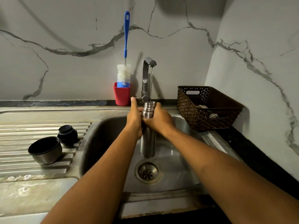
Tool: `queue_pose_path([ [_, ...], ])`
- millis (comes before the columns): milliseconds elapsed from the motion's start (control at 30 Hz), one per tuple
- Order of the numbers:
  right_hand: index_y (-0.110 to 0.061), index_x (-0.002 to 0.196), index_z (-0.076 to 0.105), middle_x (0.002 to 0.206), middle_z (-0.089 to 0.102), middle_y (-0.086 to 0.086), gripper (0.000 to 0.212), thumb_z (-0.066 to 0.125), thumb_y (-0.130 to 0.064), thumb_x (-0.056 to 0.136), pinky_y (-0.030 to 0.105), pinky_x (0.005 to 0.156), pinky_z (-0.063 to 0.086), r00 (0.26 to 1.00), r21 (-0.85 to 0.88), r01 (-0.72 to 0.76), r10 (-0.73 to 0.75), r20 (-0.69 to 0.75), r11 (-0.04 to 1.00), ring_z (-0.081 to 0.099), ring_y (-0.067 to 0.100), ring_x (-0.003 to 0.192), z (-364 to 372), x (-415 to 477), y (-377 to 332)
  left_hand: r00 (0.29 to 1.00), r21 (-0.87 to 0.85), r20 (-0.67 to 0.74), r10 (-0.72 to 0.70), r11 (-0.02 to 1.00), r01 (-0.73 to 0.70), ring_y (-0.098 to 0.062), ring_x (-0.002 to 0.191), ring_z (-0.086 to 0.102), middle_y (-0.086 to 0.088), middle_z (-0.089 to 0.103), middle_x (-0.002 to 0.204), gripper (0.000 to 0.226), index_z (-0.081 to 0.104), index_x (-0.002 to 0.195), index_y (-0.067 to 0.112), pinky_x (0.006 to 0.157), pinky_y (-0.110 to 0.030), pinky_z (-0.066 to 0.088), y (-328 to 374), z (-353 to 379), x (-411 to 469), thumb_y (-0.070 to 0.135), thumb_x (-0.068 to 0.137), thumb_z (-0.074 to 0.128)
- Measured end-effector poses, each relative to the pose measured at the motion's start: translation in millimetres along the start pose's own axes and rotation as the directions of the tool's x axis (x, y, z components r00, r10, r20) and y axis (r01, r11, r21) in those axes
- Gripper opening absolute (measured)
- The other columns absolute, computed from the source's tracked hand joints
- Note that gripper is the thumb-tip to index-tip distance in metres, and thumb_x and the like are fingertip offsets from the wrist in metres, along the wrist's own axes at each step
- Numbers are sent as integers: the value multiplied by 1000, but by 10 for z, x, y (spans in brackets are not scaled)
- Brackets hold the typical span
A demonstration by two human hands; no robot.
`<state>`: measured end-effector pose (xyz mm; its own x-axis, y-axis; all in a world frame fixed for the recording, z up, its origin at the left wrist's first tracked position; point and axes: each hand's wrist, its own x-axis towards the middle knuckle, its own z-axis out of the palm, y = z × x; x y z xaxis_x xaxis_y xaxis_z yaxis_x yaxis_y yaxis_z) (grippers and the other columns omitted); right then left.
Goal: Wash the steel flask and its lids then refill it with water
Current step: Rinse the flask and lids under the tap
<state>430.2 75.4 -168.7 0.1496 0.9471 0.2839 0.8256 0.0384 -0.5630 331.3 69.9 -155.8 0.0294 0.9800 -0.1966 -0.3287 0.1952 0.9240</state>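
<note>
The tall cylindrical steel flask (148, 143) stood upright above the stainless steel sink (100, 136), mouth up under the chrome tap (146, 78) and its thin stream. The left hand (134, 118) and right hand (159, 120) both gripped its neck, fingers curled round it.

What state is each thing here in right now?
tap: running.
flask: uncapped, mouth up under the stream.
left hand: grips flask, thumb up near tap.
right hand: grips flask.
cup lid: off, tilted on drainboard.
stopper: off, on drainboard.
brush: standing in red cup.
</note>
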Motion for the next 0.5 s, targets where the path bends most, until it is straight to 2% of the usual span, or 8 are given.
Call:
queue_pose_path([
  [67,-19,124,42,110,69,6,65,80,-44,78,44,79,58,998,-87,61,-61,1,994,69,31,96,24,8,3,1000,-27,-13,0,1000,-1,-17,88,72,-4,78,93,70,71,119,10,74,-31,53,2,-6,19,68,103,36],
  [200,-19,128,43,105,65,-1,70,81,-50,77,39,79,56,999,14,-33,33,-3,999,65,24,93,4,45,42,1000,37,17,-11,999,11,-10,75,63,5,74,68,66,69,99,14,63,-26,45,10,-5,34,65,106,28],
  [233,-19,127,42,104,65,0,69,81,-49,78,40,78,56,1000,-14,-13,13,-14,1000,66,24,92,15,52,36,1000,35,22,-11,999,10,-10,77,63,4,76,73,68,71,105,13,62,-26,44,16,0,30,65,105,28],
  [300,-19,125,42,108,67,3,69,82,-47,77,42,79,58,1000,-51,19,-19,-4,999,68,28,94,37,48,35,1000,58,15,-24,998,23,-10,79,63,-3,76,97,70,70,122,9,61,-26,43,34,10,17,64,106,30],
  [333,-20,126,43,108,67,2,71,83,-48,75,42,76,59,1000,36,-31,31,4,999,68,27,94,24,51,50,999,98,18,-38,994,36,-11,77,63,-5,74,100,68,68,122,8,62,-26,45,51,1,0,63,106,31],
  [367,-20,126,44,108,66,1,73,85,-50,73,40,71,61,992,206,-124,121,28,971,69,25,92,-11,47,63,998,140,18,-60,989,57,-14,76,63,-7,71,96,65,66,117,9,64,-27,50,68,-20,-31,63,106,31],
  [433,-19,127,44,112,68,4,74,87,-47,73,43,60,65,939,568,-333,319,128,752,72,23,88,-84,35,103,998,306,12,-66,950,59,-26,83,70,-14,72,99,72,67,117,7,79,-41,59,67,-96,-10,70,101,37],
  [500,-17,131,42,116,68,10,73,86,-41,77,47,59,65,891,741,-416,401,214,527,73,27,89,-114,27,137,999,616,-31,21,788,3,-31,92,71,-14,74,104,78,71,110,14,98,-51,55,28,-209,119,83,86,44],
])
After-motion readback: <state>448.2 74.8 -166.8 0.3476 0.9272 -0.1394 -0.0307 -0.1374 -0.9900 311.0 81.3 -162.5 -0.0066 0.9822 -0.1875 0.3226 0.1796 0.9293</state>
